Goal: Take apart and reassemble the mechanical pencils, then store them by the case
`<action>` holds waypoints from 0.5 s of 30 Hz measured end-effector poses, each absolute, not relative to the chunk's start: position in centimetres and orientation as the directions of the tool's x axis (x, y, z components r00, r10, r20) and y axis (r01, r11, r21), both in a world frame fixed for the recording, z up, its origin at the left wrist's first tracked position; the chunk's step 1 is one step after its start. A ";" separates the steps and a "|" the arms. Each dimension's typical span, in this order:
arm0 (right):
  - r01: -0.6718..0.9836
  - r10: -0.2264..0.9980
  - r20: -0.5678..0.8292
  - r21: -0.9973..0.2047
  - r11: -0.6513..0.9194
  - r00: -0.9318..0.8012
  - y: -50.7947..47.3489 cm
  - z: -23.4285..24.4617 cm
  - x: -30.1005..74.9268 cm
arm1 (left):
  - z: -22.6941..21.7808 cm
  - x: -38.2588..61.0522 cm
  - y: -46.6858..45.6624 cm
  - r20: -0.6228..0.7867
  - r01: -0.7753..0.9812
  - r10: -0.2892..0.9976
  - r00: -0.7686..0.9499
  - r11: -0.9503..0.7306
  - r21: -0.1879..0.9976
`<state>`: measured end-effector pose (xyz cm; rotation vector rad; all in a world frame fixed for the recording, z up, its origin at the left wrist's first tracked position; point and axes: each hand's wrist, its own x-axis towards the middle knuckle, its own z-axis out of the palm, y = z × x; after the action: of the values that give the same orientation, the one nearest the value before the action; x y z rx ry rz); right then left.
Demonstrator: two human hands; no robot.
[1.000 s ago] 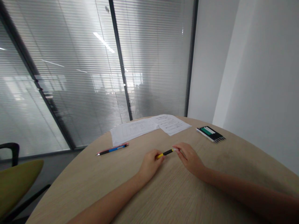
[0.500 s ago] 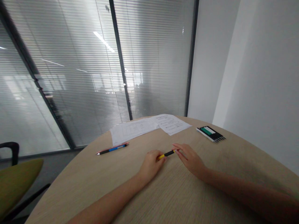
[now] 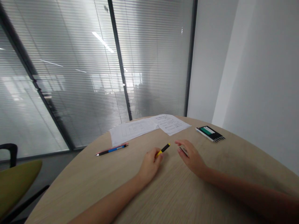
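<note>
My left hand (image 3: 149,165) is closed around the yellow barrel of a pen (image 3: 165,147). Its black grip slants up to the right, ending in a short yellow end. Just right of the pen and apart from it, my right hand (image 3: 192,158) is curved, with thumb and forefinger separated at the tips. A slim pen part (image 3: 183,151), dark with a pale edge, lies within those fingers; most of it is hidden, so its exact kind cannot be told.
Left on the round wooden table (image 3: 130,199) lie a blue-and-black pen (image 3: 112,150) and a red one beside it. Printed sheets (image 3: 135,129) lie at the far edge. Several black, white and green pens (image 3: 210,133) sit in a row at right. A green chair (image 3: 18,177) stands left.
My right hand has come away from the pen's end, with a slim part now in its fingers. The pen in my left hand has tilted more steeply upward.
</note>
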<state>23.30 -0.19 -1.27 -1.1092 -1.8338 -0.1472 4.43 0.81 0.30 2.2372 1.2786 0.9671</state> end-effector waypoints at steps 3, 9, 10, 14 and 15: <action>0.801 0.646 0.752 -0.304 0.517 -0.132 0.7 -0.7 24.1 | 0.5 4.4 0.7 0.382 0.562 0.871 0.310 -0.492 0.665; 0.937 0.818 0.519 -0.089 0.339 -0.247 2.6 0.9 26.4 | 0.9 4.3 0.5 0.399 0.482 0.887 0.234 -0.462 0.744; 0.948 0.846 0.469 -0.052 0.313 -0.253 2.7 1.1 26.6 | 0.9 4.3 0.5 0.397 0.475 0.889 0.229 -0.458 0.751; 0.973 0.939 0.254 0.037 0.228 -0.230 2.3 1.3 26.9 | 0.6 4.3 0.7 0.411 0.470 0.884 0.223 -0.467 0.749; 0.973 0.951 0.206 0.057 0.224 -0.231 2.1 1.4 26.8 | 0.5 4.3 0.8 0.423 0.470 0.878 0.224 -0.477 0.743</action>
<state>26.82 2.05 1.39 -1.8629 -2.3552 -0.2627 4.25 0.78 0.54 2.0412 1.2383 1.1729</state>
